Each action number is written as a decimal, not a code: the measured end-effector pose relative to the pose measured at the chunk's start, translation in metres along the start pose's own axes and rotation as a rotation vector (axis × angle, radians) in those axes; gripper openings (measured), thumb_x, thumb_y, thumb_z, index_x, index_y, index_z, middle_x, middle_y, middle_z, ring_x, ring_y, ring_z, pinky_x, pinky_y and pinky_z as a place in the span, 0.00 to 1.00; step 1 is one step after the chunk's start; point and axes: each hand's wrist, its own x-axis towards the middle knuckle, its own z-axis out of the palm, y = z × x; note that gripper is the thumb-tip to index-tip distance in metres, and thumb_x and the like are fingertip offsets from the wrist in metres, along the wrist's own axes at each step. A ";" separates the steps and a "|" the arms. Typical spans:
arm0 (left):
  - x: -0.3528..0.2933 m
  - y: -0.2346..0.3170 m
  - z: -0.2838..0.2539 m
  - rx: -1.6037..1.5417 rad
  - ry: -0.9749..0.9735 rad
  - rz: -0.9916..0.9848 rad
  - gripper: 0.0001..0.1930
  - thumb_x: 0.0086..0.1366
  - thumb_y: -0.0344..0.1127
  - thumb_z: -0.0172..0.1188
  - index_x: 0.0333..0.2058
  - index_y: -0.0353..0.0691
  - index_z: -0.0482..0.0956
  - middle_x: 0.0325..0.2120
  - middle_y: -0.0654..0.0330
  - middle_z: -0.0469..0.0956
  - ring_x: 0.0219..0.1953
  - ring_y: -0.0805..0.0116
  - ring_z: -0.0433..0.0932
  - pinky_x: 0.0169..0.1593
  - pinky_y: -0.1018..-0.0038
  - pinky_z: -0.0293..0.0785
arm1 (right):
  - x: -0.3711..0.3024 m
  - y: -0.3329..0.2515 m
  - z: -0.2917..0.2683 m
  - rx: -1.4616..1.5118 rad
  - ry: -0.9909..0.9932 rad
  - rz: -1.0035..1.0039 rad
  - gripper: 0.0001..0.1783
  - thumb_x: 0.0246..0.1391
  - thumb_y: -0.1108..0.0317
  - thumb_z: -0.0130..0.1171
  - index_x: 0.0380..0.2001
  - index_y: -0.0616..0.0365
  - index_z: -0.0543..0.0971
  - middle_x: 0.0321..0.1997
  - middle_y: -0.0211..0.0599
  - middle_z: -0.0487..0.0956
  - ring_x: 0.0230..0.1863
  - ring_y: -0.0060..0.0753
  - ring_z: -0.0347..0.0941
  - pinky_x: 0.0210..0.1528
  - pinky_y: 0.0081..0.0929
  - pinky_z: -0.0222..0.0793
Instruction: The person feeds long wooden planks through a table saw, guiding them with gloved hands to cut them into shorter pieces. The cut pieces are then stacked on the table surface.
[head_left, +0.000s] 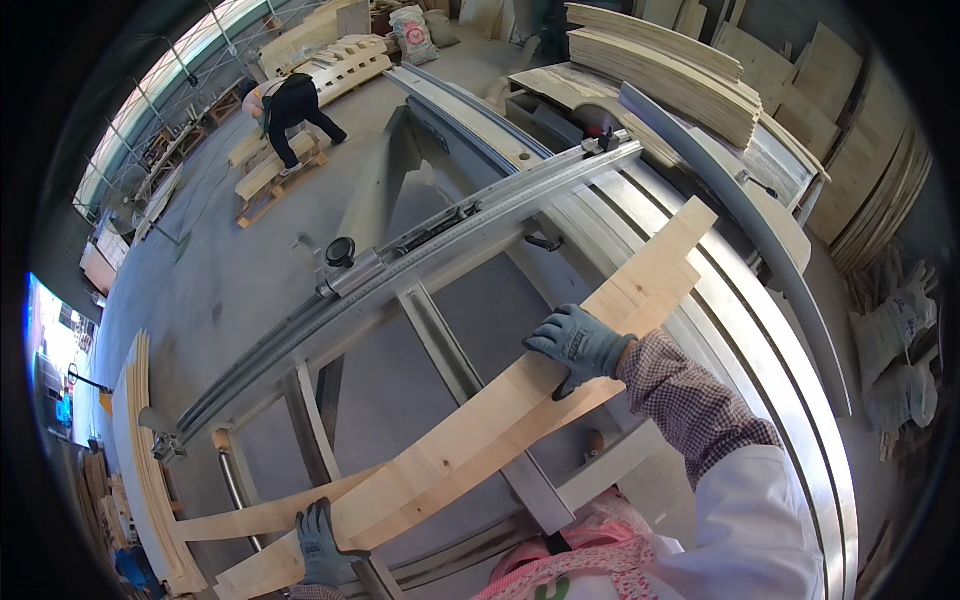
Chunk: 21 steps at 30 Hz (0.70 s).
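Note:
Two long pale wooden boards (455, 440) lie slantwise over the sliding frame and the metal table of a panel saw, one partly overlapping the other. My right hand (578, 345), in a blue-grey glove, grips the boards past their middle, with fingers across the top face and thumb at the near edge. Near the lower left end, my left hand (325, 548), gloved alike, holds the board's edge; part of its grip is hidden. Another board (270, 518) angles off to the left under that end. Ahead of the boards runs a metal fence (470, 220) with a black knob (341, 251).
The saw's grooved metal table (760, 330) curves along the right, beside a long grey guard rail (740, 190). Stacked plywood strips (660, 70) stand beyond it. More boards (145, 460) are stacked at left. A person (290, 110) bends over a pallet far off.

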 end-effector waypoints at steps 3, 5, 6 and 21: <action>0.027 0.010 -0.011 0.003 -0.086 -0.052 0.60 0.24 0.54 0.74 0.57 0.35 0.54 0.50 0.44 0.60 0.56 0.46 0.56 0.60 0.53 0.49 | 0.008 0.037 -0.001 -0.030 -0.031 -0.010 0.48 0.23 0.35 0.66 0.48 0.53 0.68 0.45 0.34 0.71 0.49 0.37 0.66 0.53 0.36 0.57; 0.045 0.017 -0.019 0.004 -0.081 0.050 0.56 0.23 0.52 0.75 0.54 0.36 0.59 0.46 0.45 0.64 0.51 0.49 0.61 0.56 0.57 0.56 | 0.008 0.058 0.002 -0.036 0.018 -0.020 0.48 0.23 0.36 0.66 0.49 0.53 0.67 0.46 0.34 0.71 0.49 0.37 0.65 0.53 0.36 0.57; 0.051 0.021 -0.023 -0.018 -0.122 0.052 0.56 0.22 0.52 0.75 0.54 0.37 0.60 0.46 0.46 0.64 0.50 0.49 0.63 0.55 0.58 0.58 | 0.011 0.068 0.005 -0.026 0.034 -0.034 0.48 0.24 0.36 0.66 0.49 0.53 0.67 0.46 0.34 0.71 0.49 0.37 0.65 0.53 0.36 0.57; 0.186 0.092 -0.090 0.020 0.070 0.052 0.47 0.29 0.44 0.72 0.52 0.37 0.62 0.46 0.49 0.64 0.48 0.49 0.64 0.52 0.62 0.63 | 0.010 0.207 0.001 -0.005 0.058 0.200 0.50 0.23 0.43 0.69 0.54 0.48 0.63 0.53 0.36 0.66 0.58 0.39 0.58 0.62 0.42 0.48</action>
